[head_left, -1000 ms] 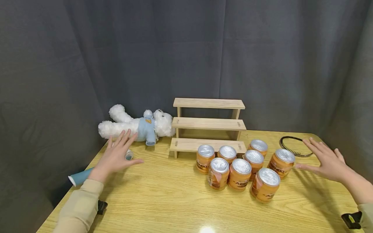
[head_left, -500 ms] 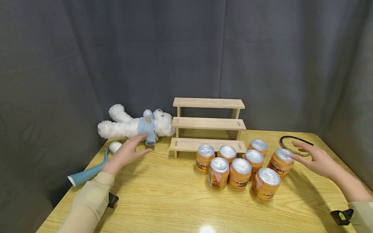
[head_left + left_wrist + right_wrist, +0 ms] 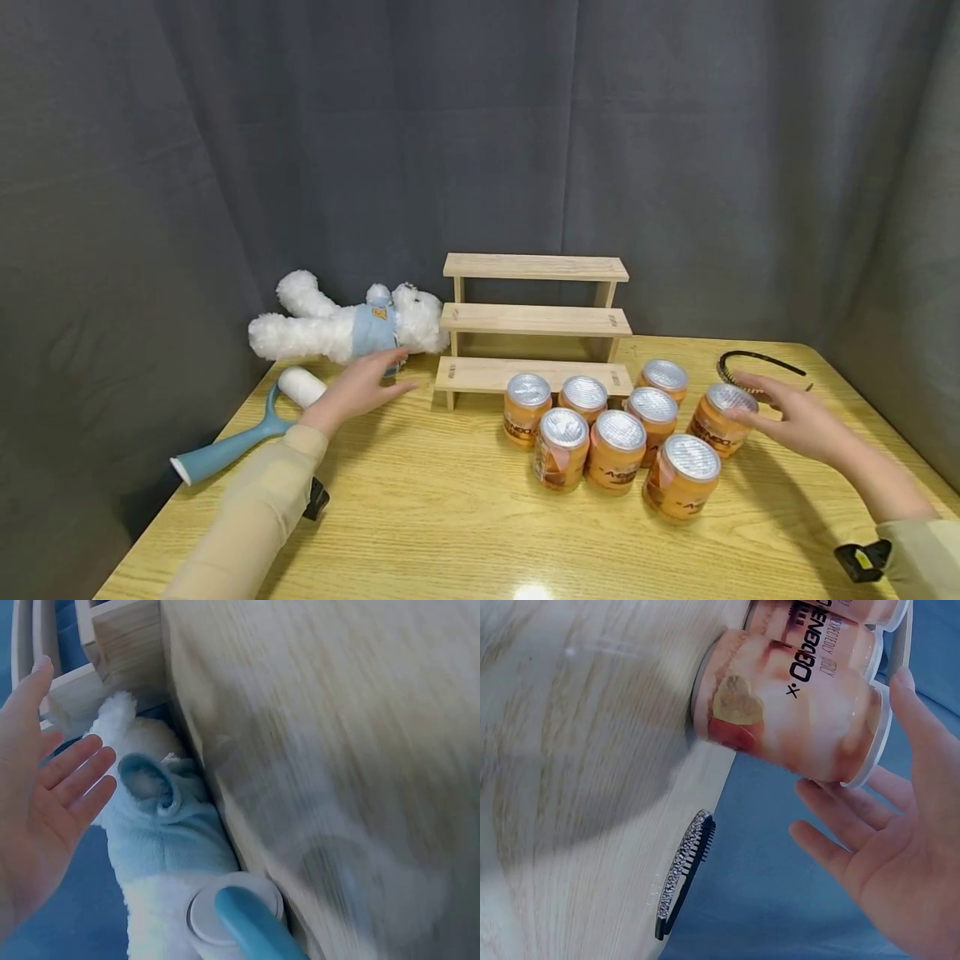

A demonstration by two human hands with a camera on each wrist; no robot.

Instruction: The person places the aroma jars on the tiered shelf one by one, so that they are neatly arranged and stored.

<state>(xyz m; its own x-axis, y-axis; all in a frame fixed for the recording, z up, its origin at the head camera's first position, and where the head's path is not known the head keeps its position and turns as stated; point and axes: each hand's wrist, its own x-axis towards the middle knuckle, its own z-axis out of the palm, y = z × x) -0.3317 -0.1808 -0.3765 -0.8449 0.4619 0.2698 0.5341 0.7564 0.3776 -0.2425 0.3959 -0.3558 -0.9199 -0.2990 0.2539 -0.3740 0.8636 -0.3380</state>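
Note:
My left hand [image 3: 356, 390] hovers over the table's left part with its fingers extended, between a white plush toy [image 3: 303, 336] in a blue shirt and the three-step wooden stand [image 3: 532, 319]. It holds nothing. On the right, my right hand [image 3: 802, 421] is at the rightmost orange can [image 3: 712, 431], which has a silver lid. In the right wrist view the thumb lies at the lid's rim and loosely bent fingers pass beside the upright can [image 3: 787, 712]. Several more orange cans [image 3: 617, 462] stand grouped in front of the stand.
A blue-handled lint roller [image 3: 232, 450] with a white roll lies at the table's left edge. Behind my right hand lies a black toothed headband [image 3: 761, 357], with sparkling trim in the right wrist view. Dark curtains [image 3: 510, 125] hang behind the table [image 3: 420, 517].
My left hand has moved rightward, away from the lint roller, uncovering more of it. My right hand has moved left to the rightmost can. The cans have stayed in place.

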